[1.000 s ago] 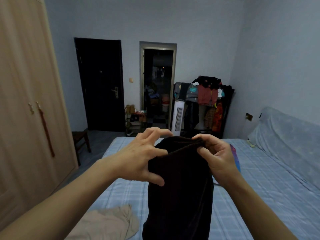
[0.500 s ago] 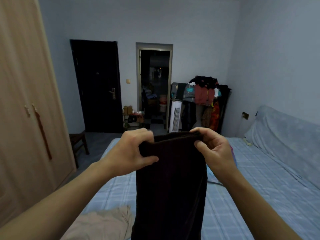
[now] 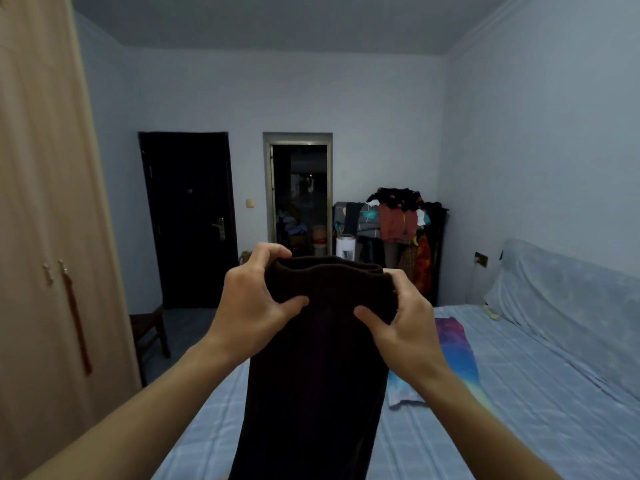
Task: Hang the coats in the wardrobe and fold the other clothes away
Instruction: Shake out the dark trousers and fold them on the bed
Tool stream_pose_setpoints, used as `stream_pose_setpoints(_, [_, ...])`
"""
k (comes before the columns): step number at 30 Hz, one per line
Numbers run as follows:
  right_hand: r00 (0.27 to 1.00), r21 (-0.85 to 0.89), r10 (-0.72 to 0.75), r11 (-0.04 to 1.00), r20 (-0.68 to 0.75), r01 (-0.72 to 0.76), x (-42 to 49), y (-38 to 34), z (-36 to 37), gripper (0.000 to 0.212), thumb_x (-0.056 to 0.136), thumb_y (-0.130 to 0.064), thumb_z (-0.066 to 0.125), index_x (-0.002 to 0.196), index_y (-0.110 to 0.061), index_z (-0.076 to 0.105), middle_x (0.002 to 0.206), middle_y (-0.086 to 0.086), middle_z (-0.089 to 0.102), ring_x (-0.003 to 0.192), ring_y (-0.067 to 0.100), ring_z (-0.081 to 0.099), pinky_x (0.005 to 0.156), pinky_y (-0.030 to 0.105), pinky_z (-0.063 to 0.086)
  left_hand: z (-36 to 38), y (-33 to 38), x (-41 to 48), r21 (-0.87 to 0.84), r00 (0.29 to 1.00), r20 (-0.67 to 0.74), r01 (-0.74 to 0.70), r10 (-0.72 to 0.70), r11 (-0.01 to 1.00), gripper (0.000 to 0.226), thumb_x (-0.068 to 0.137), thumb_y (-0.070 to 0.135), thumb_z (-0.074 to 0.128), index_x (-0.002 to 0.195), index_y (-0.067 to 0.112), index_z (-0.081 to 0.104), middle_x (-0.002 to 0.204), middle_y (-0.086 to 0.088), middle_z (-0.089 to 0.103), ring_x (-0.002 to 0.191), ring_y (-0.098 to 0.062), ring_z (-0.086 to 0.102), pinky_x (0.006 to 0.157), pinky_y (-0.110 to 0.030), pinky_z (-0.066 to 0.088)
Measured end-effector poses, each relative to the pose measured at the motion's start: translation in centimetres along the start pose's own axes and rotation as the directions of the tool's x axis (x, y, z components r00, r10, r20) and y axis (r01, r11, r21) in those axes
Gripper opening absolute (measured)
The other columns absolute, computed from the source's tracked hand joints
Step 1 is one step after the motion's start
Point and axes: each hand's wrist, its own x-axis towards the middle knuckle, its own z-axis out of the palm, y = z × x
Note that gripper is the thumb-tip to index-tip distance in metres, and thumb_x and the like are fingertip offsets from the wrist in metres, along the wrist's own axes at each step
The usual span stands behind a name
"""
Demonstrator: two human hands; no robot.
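Hands: our left hand (image 3: 252,299) and right hand (image 3: 405,327) each grip the top edge of the dark garment (image 3: 322,368), thumbs in front and fingers curled over the back.
Garment: we've got it held up in front of us, hanging straight down over the bed (image 3: 526,420).
Bed: blue checked sheet, with a colourful cloth (image 3: 455,351) lying just right of the garment.
Left side: wardrobe (image 3: 45,220), doors closed, and a wooden stool (image 3: 149,327) past it.
Far wall: dark door (image 3: 188,220), open doorway (image 3: 299,195), loaded clothes rack (image 3: 398,223) in the corner.
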Motion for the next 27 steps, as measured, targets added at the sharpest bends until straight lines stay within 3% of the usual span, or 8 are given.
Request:
stream_pose_setpoints(7, [0.988, -0.002, -0.129, 0.992, -0.084, 0.129, 3.2, -3.0, 2.2, 0.039, 0.084, -0.010, 0.076, 0.115, -0.024, 0.058, 0.109, -0.004, 0.062, 0.101, 0.009, 0.063, 0.086, 0.031, 0.057, -2.6, 0.3, 0.9, -0.123, 0.994, -0.070, 0.076, -0.085, 0.989, 0.058, 0.071, 0.004, 0.085, 0.112, 0.028, 0.052, 0.102, 0.009, 0.063, 0.094, 0.001, 0.064, 0.077, -0.025, 0.060])
stream_pose_setpoints(11, [0.986, 0.042, -0.105, 0.993, -0.127, 0.111, 4.7, -4.6, 2.2, 0.037, 0.084, -0.009, 0.075, 0.113, -0.025, 0.059, 0.109, -0.002, 0.064, 0.102, 0.011, 0.065, 0.087, 0.035, 0.058, -4.0, 0.4, 1.0, -0.119, 0.997, 0.008, 0.078, -0.078, 0.990, 0.073, 0.065, 0.008, 0.089, 0.118, 0.035, 0.048, 0.108, 0.015, 0.060, 0.102, 0.004, 0.059, 0.080, -0.016, 0.055])
stream_pose_setpoints(16, [0.973, 0.002, -0.199, 0.980, -0.115, 0.200, 4.6, -8.0, -0.1, 0.037, 0.080, -0.008, 0.079, 0.111, -0.021, 0.063, 0.106, -0.005, 0.066, 0.101, 0.011, 0.065, 0.087, 0.038, 0.058, -5.4, 3.1, 1.0, -0.125, 0.982, -0.153, 0.091, -0.109, 0.988, 0.055, 0.065, 0.007, 0.090, 0.106, 0.026, 0.058, 0.096, 0.014, 0.066, 0.093, 0.010, 0.061, 0.073, -0.009, 0.052])
stream_pose_setpoints(19, [0.955, 0.003, -0.253, 0.966, -0.157, 0.257, 4.8, -11.1, -2.5, 0.037, 0.079, -0.011, 0.080, 0.110, -0.024, 0.064, 0.105, -0.008, 0.066, 0.100, 0.007, 0.064, 0.088, 0.037, 0.057, -6.5, 6.7, 1.6, -0.093, 0.972, -0.234, 0.013, -0.035, 0.996, 0.053, 0.067, 0.008, 0.089, 0.106, 0.027, 0.059, 0.096, 0.016, 0.066, 0.092, 0.009, 0.062, 0.077, -0.011, 0.054])
stream_pose_setpoints(22, [0.928, 0.009, -0.311, 0.947, -0.204, 0.320, 5.3, -14.3, -5.8, 0.038, 0.078, -0.015, 0.081, 0.109, -0.027, 0.063, 0.104, -0.008, 0.067, 0.099, 0.005, 0.064, 0.087, 0.032, 0.056, -8.0, 11.5, 2.5, 0.035, 0.946, -0.302, -0.111, 0.117, 0.993, 0.053, 0.069, 0.009, 0.088, 0.105, 0.031, 0.055, 0.097, 0.020, 0.061, 0.094, 0.015, 0.057, 0.077, -0.003, 0.046])
stream_pose_setpoints(27, [0.881, 0.065, -0.408, 0.899, -0.240, 0.434, 6.4, -19.9, -12.4, 0.034, 0.080, -0.020, 0.080, 0.109, -0.027, 0.063, 0.105, -0.012, 0.066, 0.100, 0.001, 0.062, 0.087, 0.024, 0.053, -10.3, 20.2, 4.8, 0.227, 0.873, -0.364, -0.254, 0.324, 0.940, 0.053, 0.069, 0.006, 0.085, 0.105, 0.030, 0.053, 0.094, 0.020, 0.060, 0.088, 0.007, 0.059, 0.073, -0.005, 0.042])
